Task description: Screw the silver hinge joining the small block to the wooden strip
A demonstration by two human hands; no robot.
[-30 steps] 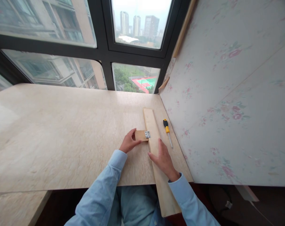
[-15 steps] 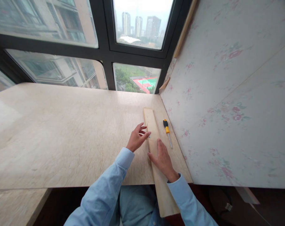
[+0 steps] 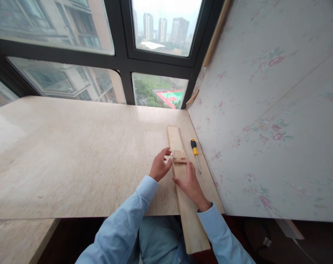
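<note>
A long pale wooden board [image 3: 192, 222] lies lengthwise on the stone sill, its near end jutting past the front edge. Across it sits a small wooden piece [image 3: 178, 155] with a dark oval mark and a bit of shiny metal hardware [image 3: 172, 157] on its left side; the kind of fitting is too small to tell. My left hand [image 3: 160, 164], fingers curled, pinches at that left side. My right hand [image 3: 190, 182] spans the board, thumb at its left edge, with the fingertips touching the small piece's right end. A yellow-and-black screwdriver [image 3: 194, 148] rests to the right.
The marble-like sill [image 3: 86, 157] stretches left below dark-framed windows [image 3: 125, 82]. A flowered wall [image 3: 254, 121] rises close on the right, beyond the screwdriver. My legs [image 3: 159, 238] are under the sill's front edge, and a cable [image 3: 267, 242] shows at lower right.
The small wooden piece now lies across the board, where earlier mostly its edge showed by my left fingers. My left hand has turned slightly; my right fingertips have shifted to the piece.
</note>
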